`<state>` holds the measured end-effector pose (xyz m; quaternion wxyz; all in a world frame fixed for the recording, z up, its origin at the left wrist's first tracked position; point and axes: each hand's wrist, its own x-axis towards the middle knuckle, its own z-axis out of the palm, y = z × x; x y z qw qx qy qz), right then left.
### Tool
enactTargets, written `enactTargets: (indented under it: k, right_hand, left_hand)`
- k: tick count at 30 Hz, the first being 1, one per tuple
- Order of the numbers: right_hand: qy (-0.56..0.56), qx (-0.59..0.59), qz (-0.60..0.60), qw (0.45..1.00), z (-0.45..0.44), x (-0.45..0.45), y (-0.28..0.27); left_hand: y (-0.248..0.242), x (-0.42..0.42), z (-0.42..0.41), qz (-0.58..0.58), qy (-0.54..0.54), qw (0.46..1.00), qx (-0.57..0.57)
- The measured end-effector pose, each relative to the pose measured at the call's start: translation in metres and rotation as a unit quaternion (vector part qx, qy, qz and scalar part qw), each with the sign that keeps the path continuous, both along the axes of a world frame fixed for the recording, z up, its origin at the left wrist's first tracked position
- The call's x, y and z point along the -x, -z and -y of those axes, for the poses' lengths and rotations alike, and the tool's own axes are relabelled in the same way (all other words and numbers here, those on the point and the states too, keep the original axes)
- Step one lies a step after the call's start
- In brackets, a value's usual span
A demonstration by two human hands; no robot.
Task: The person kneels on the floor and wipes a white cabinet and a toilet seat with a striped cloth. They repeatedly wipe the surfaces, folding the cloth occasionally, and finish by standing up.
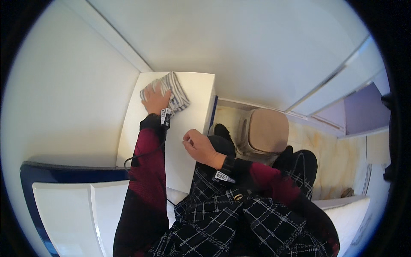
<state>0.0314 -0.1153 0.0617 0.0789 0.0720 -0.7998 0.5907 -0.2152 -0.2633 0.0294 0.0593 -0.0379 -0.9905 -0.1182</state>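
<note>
A striped grey and white cloth (177, 93) lies bunched on the white top of a cabinet (192, 119), near the corner of the walls. My left hand (156, 99) is spread flat on the cloth, pressing it against the surface. Nearer my body, my right hand (200, 148) is over the cabinet's right edge with its fingers curled and the thumb close to them. Whether anything small is between those fingertips cannot be told. Both wrists carry dark bands with small tagged devices, and a thin cable hangs by my left forearm.
A stool with a brown seat (269, 130) stands on the marbled floor (330, 154) right of the cabinet, near my feet. A blue-edged headboard or panel (74, 173) is at lower left. White walls rise behind and left; an opening with a ledge (366, 109) is at right.
</note>
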Motion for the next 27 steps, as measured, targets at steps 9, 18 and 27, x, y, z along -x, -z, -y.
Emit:
enactTargets:
  k: [9, 18, 27]
  right_hand:
    - [-0.043, 0.008, 0.092, 0.995, -0.009, -0.016, 0.024]
    - [-0.072, 0.018, 0.098, 0.992, -0.019, -0.037, 0.056]
    - [-0.079, 0.020, 0.110, 0.991, -0.008, -0.050, 0.083]
  left_hand:
    - [0.047, 0.029, 0.021, 0.039, 0.009, 0.999, -0.019]
    - [0.087, 0.046, 0.036, 0.022, 0.007, 1.000, -0.009]
    - [0.114, 0.058, 0.050, -0.026, 0.006, 0.999, -0.036]
